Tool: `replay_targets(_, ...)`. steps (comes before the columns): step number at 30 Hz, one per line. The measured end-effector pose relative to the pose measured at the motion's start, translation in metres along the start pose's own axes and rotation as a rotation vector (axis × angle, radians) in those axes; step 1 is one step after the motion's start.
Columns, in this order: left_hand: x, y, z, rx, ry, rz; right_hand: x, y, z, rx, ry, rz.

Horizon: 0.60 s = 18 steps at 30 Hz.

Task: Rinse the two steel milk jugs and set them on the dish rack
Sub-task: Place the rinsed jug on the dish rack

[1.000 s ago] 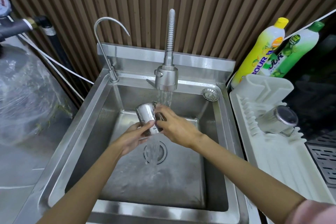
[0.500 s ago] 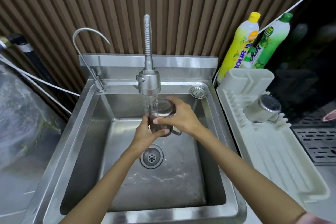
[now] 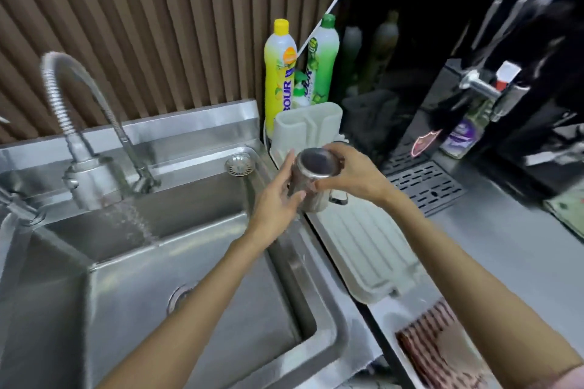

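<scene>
One steel milk jug (image 3: 311, 181), inverted, gripped by fingers of both the left hand (image 3: 278, 202) and right hand (image 3: 354, 172), held above the dish rack (image 3: 373, 249) at its sink-side edge. Risk: wet steel slipping, clattering down; tap (image 3: 85, 177) running unattended.

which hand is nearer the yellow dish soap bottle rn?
Left, narrowly. Left hand sits below the yellow dish soap bottle, on the upturned steel milk jug; right hand grips its far side, toward the counter.
</scene>
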<state>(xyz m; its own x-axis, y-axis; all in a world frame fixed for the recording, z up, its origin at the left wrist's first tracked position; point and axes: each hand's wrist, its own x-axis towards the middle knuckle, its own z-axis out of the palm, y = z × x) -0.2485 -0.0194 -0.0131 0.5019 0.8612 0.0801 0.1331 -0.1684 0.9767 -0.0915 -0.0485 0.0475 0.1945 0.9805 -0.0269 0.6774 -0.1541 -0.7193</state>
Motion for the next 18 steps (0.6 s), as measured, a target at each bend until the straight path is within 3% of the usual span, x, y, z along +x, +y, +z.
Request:
replay_targets(8, 0.021, -0.018, 0.065, 0.237, -0.220, -0.049, -0.002, 0.068, -0.035, -0.080, 0.066, 0.057)
replay_targets(18, 0.027, -0.021, 0.086, 0.424, -0.202, -0.150, 0.012, 0.104, -0.027, -0.115, 0.029, 0.055)
